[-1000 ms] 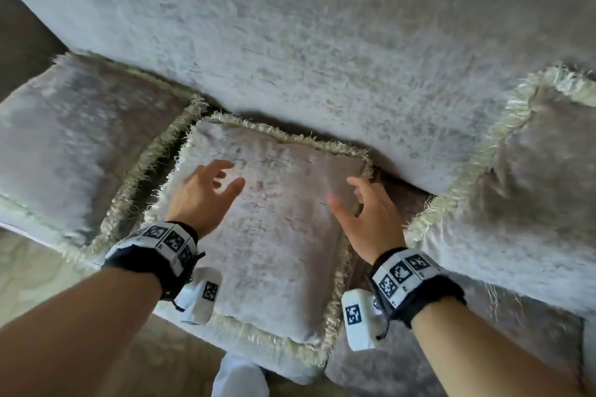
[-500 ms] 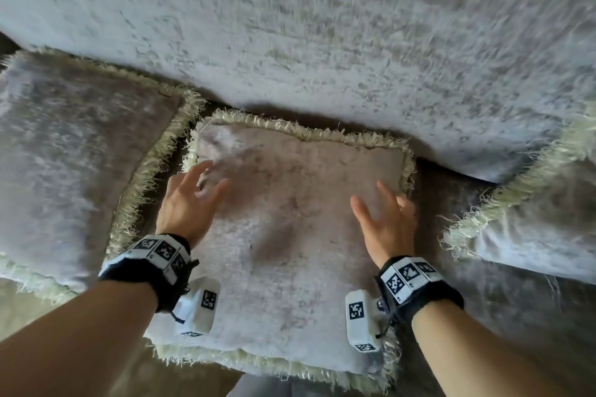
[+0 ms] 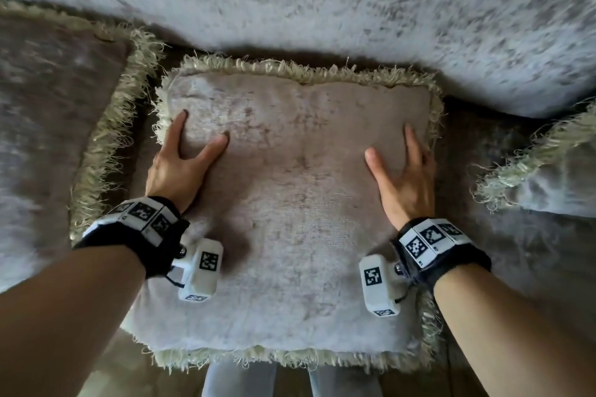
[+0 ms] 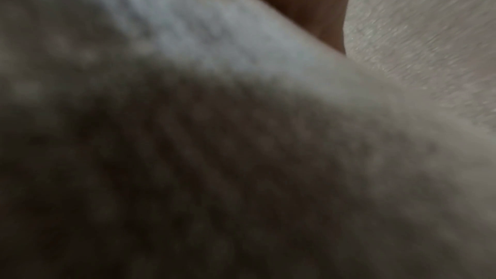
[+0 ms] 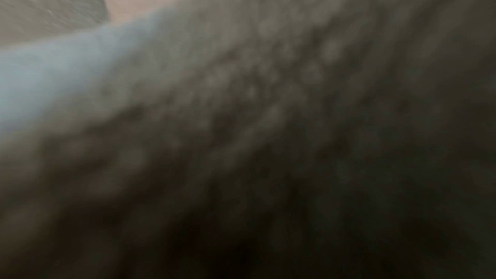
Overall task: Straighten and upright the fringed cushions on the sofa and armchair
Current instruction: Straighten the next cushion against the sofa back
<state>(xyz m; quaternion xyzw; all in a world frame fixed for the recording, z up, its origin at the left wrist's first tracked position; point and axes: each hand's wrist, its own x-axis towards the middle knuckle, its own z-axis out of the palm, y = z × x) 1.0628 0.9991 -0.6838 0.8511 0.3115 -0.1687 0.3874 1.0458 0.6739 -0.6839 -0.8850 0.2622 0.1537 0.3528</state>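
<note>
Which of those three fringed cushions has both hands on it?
The middle cushion: left hand and right hand lie flat on it. The left cushion and right cushion go untouched.

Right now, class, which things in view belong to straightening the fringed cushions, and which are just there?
Part of the job:
middle cushion
left cushion
right cushion
left hand
right hand
sofa back

Just there:
wrist bands
floor
</note>
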